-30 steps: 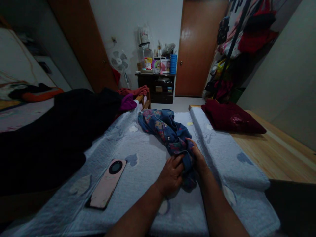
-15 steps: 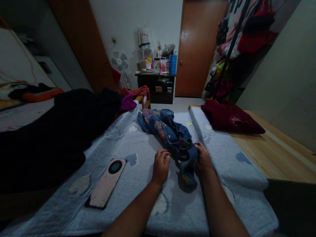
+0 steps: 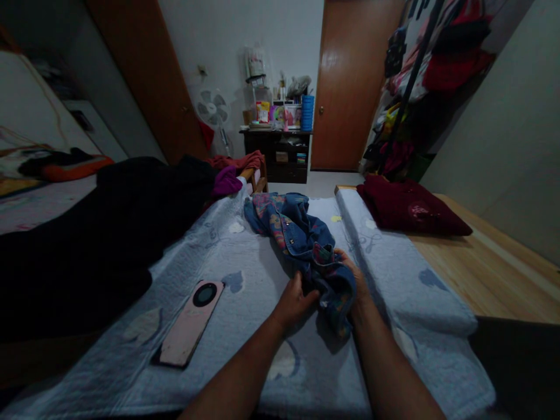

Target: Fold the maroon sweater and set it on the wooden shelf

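A blue denim garment with a colourful flower pattern (image 3: 301,233) lies crumpled on the pale blue quilted cover (image 3: 245,350), its near end bunched between my hands. My left hand (image 3: 295,302) grips the lower left edge of the cloth, thumb and fingers pressed on it. On the right side, my right hand (image 3: 355,283) is closed round the bunched fabric, with part of its fingers hidden behind the cloth. The near end hangs slightly over the cover and casts a shadow.
A pink phone (image 3: 190,326) lies left of my hands. Dark cloth (image 3: 87,245) heaps at the left. A folded maroon item (image 3: 411,207) rests on the wooden surface (image 3: 485,262) at the right. Beyond are a fan (image 3: 213,109) and a dark cabinet (image 3: 275,157).
My left hand has moved right and taken hold of the garment. My right hand has shifted slightly left, its hold further round the fabric, and the near end has turned and bunched.
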The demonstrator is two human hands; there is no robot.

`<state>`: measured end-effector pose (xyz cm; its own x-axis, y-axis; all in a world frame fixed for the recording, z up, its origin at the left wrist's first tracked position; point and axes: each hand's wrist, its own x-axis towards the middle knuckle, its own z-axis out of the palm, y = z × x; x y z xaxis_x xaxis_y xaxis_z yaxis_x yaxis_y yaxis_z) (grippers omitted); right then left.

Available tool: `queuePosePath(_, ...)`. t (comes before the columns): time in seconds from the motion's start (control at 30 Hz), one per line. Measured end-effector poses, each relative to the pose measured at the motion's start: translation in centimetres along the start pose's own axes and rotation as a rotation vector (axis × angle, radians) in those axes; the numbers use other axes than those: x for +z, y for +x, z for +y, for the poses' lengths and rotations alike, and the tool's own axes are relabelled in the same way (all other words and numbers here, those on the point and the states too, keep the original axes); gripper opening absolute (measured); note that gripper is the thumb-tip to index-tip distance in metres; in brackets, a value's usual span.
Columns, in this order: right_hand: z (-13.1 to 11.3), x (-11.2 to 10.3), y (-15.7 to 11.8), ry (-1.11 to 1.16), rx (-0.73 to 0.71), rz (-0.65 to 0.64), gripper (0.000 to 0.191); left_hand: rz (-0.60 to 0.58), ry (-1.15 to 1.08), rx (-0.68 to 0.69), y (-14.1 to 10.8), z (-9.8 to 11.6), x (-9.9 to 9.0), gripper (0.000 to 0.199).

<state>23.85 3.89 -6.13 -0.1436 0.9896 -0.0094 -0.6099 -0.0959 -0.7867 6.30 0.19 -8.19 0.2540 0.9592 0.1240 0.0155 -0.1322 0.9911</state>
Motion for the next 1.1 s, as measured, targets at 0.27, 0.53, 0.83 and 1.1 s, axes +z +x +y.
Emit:
queuePosePath(0.27,-1.1,-0.9,-0.3,-0.142,0.006,0.089,0.028,0.12,-0.468,-0.096,0.4,1.6,-0.2,0.028)
queuePosePath(0.53,-1.2,-2.3,0.8,-0.127,-0.113,0.248,0.014,0.451,-0.454,-0.019,-0.1,5.0,-3.7,0.027)
queuePosePath(0.83,-0.2,-1.7,1.0,-0.28,-0.209,0.348,0.011,0.123,-0.23,-0.143,-2.6,7.7,-9.0,0.031)
queuePosePath(1.1,2.5,-0.5,1.0,-1.1,-0.385,0.397,0.079,0.451,-0.183,-0.329,-1.0,2.7,-10.9,0.026)
